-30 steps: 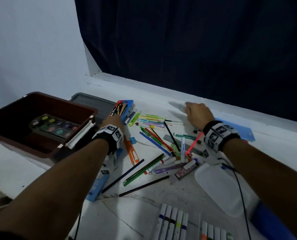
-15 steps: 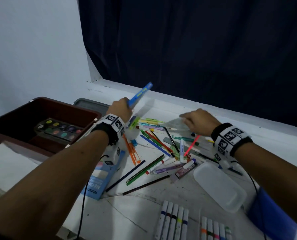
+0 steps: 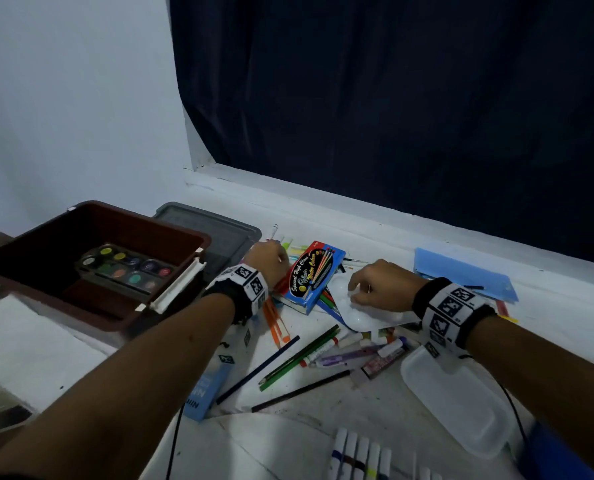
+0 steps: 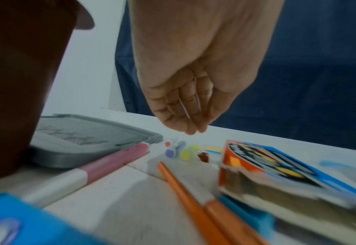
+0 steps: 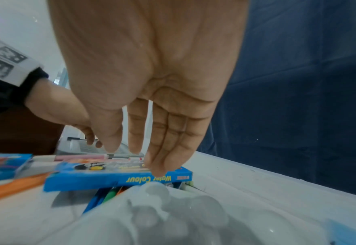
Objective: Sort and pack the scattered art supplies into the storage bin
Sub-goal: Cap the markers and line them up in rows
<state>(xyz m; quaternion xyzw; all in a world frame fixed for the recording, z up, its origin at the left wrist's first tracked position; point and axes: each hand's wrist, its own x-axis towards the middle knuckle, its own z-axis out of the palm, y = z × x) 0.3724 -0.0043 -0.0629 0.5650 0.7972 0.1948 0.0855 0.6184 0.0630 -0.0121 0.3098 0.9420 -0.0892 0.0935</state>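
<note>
The left hand (image 3: pixel 267 259) hangs just above the table (image 3: pixel 375 403), beside the grey lid (image 3: pixel 219 233) and left of the paint box (image 3: pixel 312 276). In the left wrist view its fingers (image 4: pixel 185 106) are bent loosely downward, close together, and hold nothing; their tips hover over the ends of a few markers (image 4: pixel 180 150) without clearly touching them.

The right hand (image 3: pixel 383 285) is lowered over the white palette (image 3: pixel 368 313). In the right wrist view the fingers (image 5: pixel 168 132) are straight, held close together and pointing down, with nothing gripped. The tips are at the near edge of the paint box (image 5: pixel 118 175), above the palette (image 5: pixel 173 215); whether they touch either, I cannot tell from this angle. In the head view the hand looks pressed on the palette's top.

The paint box, blue with "Water Colour" on its side, lies tilted on a heap of pencils (image 3: pixel 299 358) and markers, between the 2 hands. The palette lies just right of it, partly over the same heap.

The brown bin (image 3: pixel 122 220) stands at the left, well apart from the right hand and near the left forearm. Inside it sits 1 paint tray (image 3: pixel 126 268) with round colour pans. The grey lid lies flat behind the bin. An orange pen (image 3: pixel 276 322) lies just below the left wrist, and a row of markers (image 3: pixel 361 459) lies at the near edge.
</note>
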